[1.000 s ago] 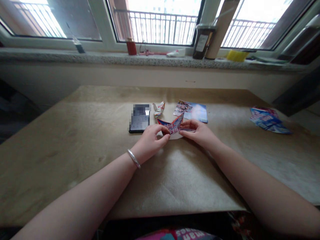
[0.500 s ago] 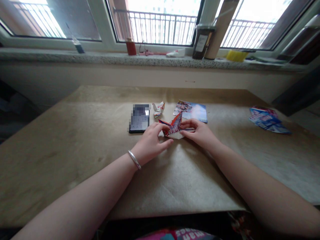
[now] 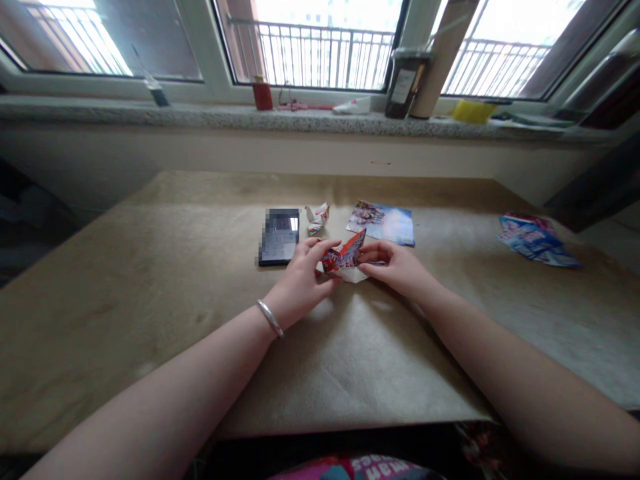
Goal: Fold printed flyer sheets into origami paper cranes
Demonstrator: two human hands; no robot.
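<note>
A folded paper figure, patterned red, blue and white, stands on the table between my hands with one orange-edged point sticking up. My left hand curves around its left side, fingers above and thumb low in front; the fingers hide part of that side. On the right, the thumb and fingers of my right hand pinch the figure's edge. Just behind stands a smaller folded paper figure, mostly white. A phone with its screen lit lies beside my left hand.
Beyond my right hand lies a flat printed sheet. Several blue and pink packets or sheets are piled at the right of the table. On the windowsill stand a red container, a dark box and a yellow object.
The fingers of my left hand have come over the left point of the paper figure, and the thumb has drawn in. The figure has tipped slightly lower; my right hand keeps its pinch.
</note>
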